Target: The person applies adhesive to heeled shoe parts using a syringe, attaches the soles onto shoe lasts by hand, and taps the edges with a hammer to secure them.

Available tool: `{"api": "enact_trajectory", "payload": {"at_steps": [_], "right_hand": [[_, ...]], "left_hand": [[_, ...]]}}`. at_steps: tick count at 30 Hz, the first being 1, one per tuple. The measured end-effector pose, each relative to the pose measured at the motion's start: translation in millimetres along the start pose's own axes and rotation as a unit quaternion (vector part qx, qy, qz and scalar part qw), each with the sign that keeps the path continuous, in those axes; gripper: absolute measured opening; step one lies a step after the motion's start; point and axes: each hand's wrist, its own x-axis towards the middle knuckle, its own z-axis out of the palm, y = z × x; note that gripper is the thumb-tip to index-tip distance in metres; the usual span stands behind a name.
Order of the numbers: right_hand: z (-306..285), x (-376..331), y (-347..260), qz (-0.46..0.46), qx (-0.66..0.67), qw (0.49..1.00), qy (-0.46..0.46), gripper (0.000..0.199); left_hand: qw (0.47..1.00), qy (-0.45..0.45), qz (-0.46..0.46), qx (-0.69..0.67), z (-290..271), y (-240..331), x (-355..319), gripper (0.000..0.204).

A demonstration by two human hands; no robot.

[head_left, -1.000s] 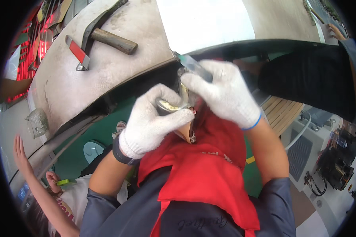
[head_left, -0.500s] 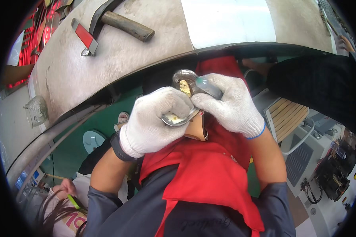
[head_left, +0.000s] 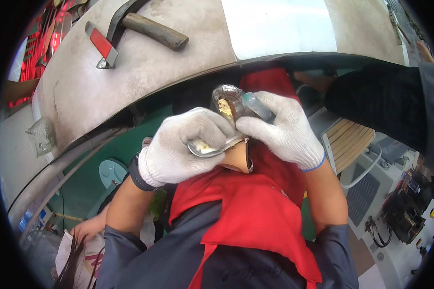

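Your left hand (head_left: 181, 147), in a white knit glove, curls tight around a small shiny metal piece with yellowish residue (head_left: 208, 146), held in the air below the near edge of the worn grey workbench (head_left: 144, 72). Your right hand (head_left: 282, 130), gloved alike, pinches a slim clear plastic tube (head_left: 255, 106) against a small clear round container (head_left: 226, 102). A wooden-handled hammer (head_left: 144, 26) lies near the bench's far edge, well apart from your hands.

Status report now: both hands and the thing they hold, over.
Left hand gripping shiny metal piece from below. Right hand holding clear tube at its top. Hammer lies apart on bench, nothing blocking.
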Motion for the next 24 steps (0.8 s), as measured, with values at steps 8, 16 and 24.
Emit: {"api": "enact_trajectory", "payload": {"at_steps": [8,16,24], "right_hand": [[5.7,-48.2,7.0,0.082,0.033,0.979,0.186,0.024],[35.5,-61.8,17.1,0.092,0.061,0.985,0.132,0.029],[26.5,-49.0,15.7,0.124,0.035,0.985,0.117,0.030]], "left_hand": [[1.000,0.009,0.000,-0.018,-2.0,-9.7,-10.2,0.030],[0.997,-0.025,0.049,0.062,11.2,-4.8,-9.8,0.036],[0.996,-0.015,0.058,0.070,25.3,-1.4,-17.9,0.037]]}}
